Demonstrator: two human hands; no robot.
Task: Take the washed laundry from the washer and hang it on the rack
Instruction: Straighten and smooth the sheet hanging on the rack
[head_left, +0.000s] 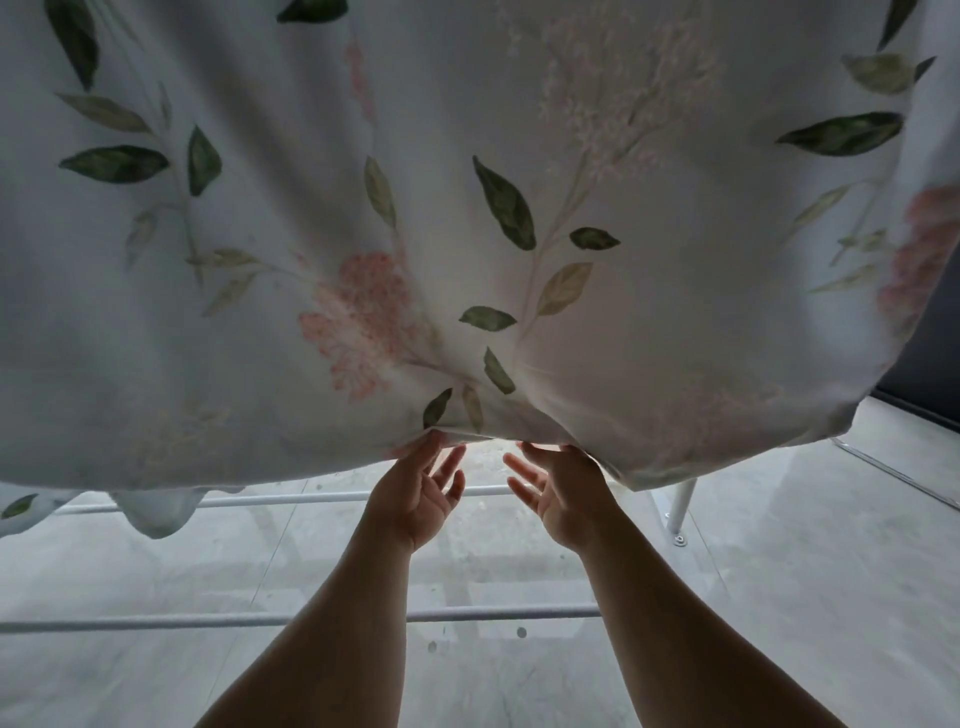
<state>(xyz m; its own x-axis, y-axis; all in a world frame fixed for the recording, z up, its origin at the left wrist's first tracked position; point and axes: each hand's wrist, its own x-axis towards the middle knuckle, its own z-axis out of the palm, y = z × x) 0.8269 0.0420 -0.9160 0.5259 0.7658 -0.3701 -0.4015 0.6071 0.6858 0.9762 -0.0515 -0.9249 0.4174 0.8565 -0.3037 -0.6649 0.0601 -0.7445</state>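
**Sheet (467, 234) hem met by two hands above a grey floor**

White cloth printed with green leaves and pink flowers is draped from above and fills the upper view. A pale grey floor (130, 566) is spread below, bounded by a dark wall (930, 364) at right. A white rack bar (208, 621) is crossed by both forearms. The left hand (421, 493) and right hand (558, 496) are raised close together to the lower hem, fingers spread. Whether the hem is pinched cannot be told.

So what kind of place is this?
Probably a laundry-drying area, indoors or on a balcony: a large floral sheet hangs down, bars of a white drying rack run beneath it, and the floor is plain grey tile.
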